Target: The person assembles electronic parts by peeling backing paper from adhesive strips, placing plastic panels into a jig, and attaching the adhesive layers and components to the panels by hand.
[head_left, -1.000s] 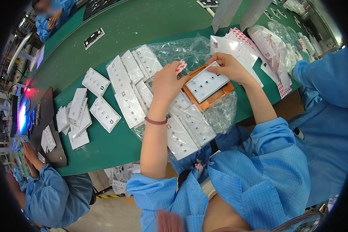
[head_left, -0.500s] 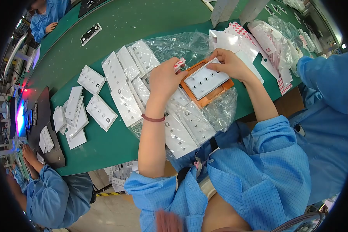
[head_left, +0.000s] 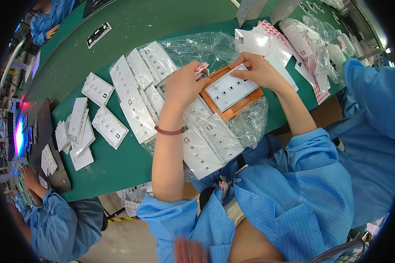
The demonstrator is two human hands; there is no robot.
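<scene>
A white panel (head_left: 231,89) with a row of small square holes lies in an orange fixture (head_left: 245,103), tilted on the bench. My left hand (head_left: 185,86) is closed at the fixture's left side, with a red-and-white printed strip (head_left: 201,67) pinched between its fingers. At the panel's upper right edge, my right hand (head_left: 258,70) has thumb and fingers closed on the panel. Left of the fixture and partly under it, several white panels (head_left: 138,116) lie in rows on clear plastic film (head_left: 197,46).
Loose white panels (head_left: 109,127) lie farther left on the green bench (head_left: 118,168). White sheets and red-printed liners (head_left: 255,43) are at the upper right, beside metal posts (head_left: 250,11). Co-workers in blue sit at left (head_left: 63,223), upper left (head_left: 52,17) and right (head_left: 373,96).
The whole view has shifted slightly, so the bench items appear a little farther left and up. Both hands stay at the fixture, the strip still in my left hand.
</scene>
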